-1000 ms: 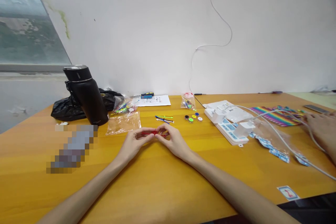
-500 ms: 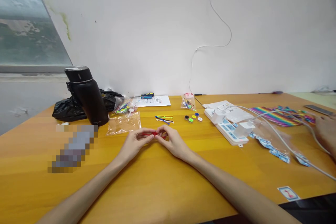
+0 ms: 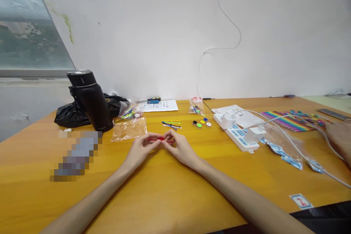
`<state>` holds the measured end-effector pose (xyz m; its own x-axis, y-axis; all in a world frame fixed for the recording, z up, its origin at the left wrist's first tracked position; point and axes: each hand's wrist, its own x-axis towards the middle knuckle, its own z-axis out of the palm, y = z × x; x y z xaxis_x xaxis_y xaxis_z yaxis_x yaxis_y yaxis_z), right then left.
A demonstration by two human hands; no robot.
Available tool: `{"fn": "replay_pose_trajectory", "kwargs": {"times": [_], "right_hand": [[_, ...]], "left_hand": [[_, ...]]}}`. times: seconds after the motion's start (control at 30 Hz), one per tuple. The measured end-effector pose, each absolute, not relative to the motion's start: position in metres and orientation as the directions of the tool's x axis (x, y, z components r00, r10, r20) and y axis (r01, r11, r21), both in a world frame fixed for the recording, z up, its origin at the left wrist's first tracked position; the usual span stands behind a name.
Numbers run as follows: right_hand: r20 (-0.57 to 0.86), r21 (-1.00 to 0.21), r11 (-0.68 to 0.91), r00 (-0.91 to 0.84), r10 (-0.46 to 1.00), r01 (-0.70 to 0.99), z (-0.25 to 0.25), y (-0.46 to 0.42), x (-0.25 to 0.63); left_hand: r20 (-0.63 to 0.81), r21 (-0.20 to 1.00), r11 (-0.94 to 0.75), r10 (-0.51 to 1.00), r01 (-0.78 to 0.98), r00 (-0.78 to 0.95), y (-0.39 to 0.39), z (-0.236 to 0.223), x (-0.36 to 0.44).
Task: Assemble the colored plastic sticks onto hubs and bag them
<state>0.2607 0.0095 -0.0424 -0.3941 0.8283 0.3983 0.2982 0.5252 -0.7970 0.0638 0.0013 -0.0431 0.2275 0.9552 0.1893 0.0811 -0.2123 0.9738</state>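
Observation:
Between my two hands is a thin red piece, with a wider bit at its middle; my fingers cover much of it. My left hand pinches its left part between thumb and fingers. On the other side, my right hand is closed on it the same way, and the fingertips of both hands almost meet. Just beyond them lie several thin coloured sticks in green, blue, white and black. Several small round discs in black, yellow, green, blue and white rest farther right.
A black bottle stands at left before a black plastic bag. Clear bags and a paper sheet lie behind my hands. A power strip with cables is at right, near rainbow-coloured sticks and another person's hand.
My hands stay in nearly the same place, with the red piece still pinched between them. The other person's hand at the right edge has shifted slightly left.

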Motion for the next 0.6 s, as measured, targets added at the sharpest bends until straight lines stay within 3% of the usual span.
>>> {"fn": "replay_pose_trajectory", "kwargs": {"times": [0.2,0.3,0.4,0.6], "right_hand": [[0.332,-0.861,0.439,-0.371,0.867,0.255,-0.041,0.009,0.263],[0.286,-0.924,0.357,-0.378,0.881,0.134,-0.042,0.012,0.263],[0.243,-0.961,0.274,-0.362,0.9,0.037,-0.042,0.016,0.263],[0.226,-0.971,0.241,-0.309,0.924,0.011,-0.038,0.02,0.264]], "left_hand": [[0.165,0.986,-0.164,0.972,-0.021,0.17,0.003,-0.044,0.063],[0.155,0.988,-0.149,0.975,-0.047,0.161,0.003,-0.045,0.064],[0.155,0.988,-0.151,0.968,-0.035,0.195,0.001,-0.044,0.066],[0.151,0.985,-0.17,0.942,0.038,0.299,-0.004,-0.041,0.07]]}}
